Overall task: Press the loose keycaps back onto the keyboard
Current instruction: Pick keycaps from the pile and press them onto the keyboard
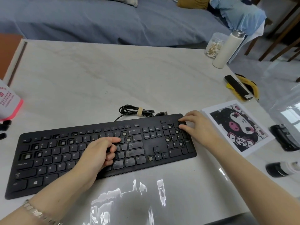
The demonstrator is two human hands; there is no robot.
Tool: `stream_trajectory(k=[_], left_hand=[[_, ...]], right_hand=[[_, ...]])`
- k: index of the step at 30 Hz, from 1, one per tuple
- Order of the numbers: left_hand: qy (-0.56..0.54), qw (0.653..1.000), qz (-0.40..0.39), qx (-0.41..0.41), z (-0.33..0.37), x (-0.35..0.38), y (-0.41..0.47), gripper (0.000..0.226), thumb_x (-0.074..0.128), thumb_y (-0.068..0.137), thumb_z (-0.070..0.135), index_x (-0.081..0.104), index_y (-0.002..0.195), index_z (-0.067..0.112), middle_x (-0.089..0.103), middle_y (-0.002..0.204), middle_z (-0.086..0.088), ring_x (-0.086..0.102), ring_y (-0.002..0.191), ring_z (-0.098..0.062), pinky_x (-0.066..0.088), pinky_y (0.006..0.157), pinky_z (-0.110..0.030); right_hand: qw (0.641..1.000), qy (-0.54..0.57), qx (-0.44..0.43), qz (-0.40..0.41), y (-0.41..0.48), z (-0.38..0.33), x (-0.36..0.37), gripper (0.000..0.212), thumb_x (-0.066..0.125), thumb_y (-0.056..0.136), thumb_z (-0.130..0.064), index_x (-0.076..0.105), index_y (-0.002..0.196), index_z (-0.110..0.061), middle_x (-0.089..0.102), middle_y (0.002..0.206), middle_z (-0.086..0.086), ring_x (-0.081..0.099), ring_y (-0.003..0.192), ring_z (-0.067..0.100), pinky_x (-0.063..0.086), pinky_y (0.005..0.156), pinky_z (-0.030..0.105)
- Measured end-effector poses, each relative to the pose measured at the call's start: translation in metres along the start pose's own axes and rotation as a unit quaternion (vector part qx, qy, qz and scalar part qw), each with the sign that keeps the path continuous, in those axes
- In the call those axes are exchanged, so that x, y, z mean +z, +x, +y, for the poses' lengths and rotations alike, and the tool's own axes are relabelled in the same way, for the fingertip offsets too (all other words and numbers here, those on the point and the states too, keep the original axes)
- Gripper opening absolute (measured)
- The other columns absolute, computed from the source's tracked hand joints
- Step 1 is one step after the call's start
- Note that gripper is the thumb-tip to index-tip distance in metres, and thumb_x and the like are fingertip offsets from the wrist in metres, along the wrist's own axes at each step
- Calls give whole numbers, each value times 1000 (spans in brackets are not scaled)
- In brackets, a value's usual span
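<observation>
Closest of all is a silver bracelet (34, 212) on the left wrist, over the shiny white table (146, 75). Next comes the black keyboard (146, 147), lying flat on the table. Many spots on it have no cap, and little grey stubs show there.

The left hand (99, 153) rests on the middle of the keyboard. Its pointing finger is straight and pushes down on a key. Its other fingers are curled up, and nobody can tell if they hold anything.

The right hand (199, 125) is at the far right corner of the keyboard. Its thumb and fingers pinch a small black keycap (182, 123) there, right at the number keys. Just beside that hand lies a cartoon picture (238, 129) on paper.

Behind the keyboard sits its rolled-up cable (136, 111). At the left edge of the table, well apart from both hands, lie a few loose keycaps (4, 123) near a pink-bottomed tub (9, 103).

Farther back on the right are a banana (254, 88), a white bottle (227, 49) and a clear jar (214, 44). Past the table is a blue cloth (113, 21).
</observation>
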State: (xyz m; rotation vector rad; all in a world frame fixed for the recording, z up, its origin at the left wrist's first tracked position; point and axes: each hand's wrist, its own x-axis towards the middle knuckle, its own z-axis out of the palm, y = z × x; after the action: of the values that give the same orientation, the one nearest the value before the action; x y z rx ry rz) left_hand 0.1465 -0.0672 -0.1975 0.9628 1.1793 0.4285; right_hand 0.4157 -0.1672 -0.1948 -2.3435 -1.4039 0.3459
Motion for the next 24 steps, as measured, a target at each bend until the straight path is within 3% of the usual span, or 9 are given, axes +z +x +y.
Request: stream_trajectory(k=[7, 15, 19, 22, 24], left_hand=[[4, 1000, 2, -1, 0, -1, 0, 32, 28, 89, -2, 59, 93, 1, 39, 51, 1, 26, 40, -9, 22, 35, -18], [26, 999, 8, 20, 0, 1, -4, 29, 30, 89, -1, 58, 91, 5, 40, 51, 3, 27, 42, -10, 24, 37, -17], [27, 999, 8, 23, -1, 1, -4, 28, 30, 90, -1, 58, 91, 5, 41, 48, 5, 28, 41, -9, 25, 37, -17], [30, 999, 11, 24, -1, 1, -4, 29, 30, 89, -1, 58, 91, 5, 41, 47, 5, 28, 41, -9, 24, 37, -18], [30, 999, 13, 26, -1, 1, -4, 28, 30, 89, -1, 58, 90, 6, 41, 48, 5, 28, 41, -9, 24, 37, -18]], right_hand=[[999, 8, -32, -19, 2, -2, -1, 25, 59, 87, -13, 65, 111, -9, 57, 111, 6, 48, 107, 18, 23, 79, 10], [998, 64, 7, 23, -2, 0, 0, 18, 66, 81, -10, 68, 99, -10, 61, 98, 0, 52, 84, 10, 34, 73, 10], [997, 72, 25, 32, 2, 0, 2, 17, 69, 78, -9, 69, 95, -10, 62, 94, 0, 50, 70, 0, 36, 67, 3], [997, 66, 41, 27, 4, -3, 1, 18, 69, 78, -8, 69, 96, -9, 62, 94, 0, 48, 67, -2, 35, 63, 8], [997, 63, 46, 23, 5, -4, 1, 19, 69, 78, -8, 69, 97, -9, 63, 94, 1, 48, 66, -2, 36, 63, 3]])
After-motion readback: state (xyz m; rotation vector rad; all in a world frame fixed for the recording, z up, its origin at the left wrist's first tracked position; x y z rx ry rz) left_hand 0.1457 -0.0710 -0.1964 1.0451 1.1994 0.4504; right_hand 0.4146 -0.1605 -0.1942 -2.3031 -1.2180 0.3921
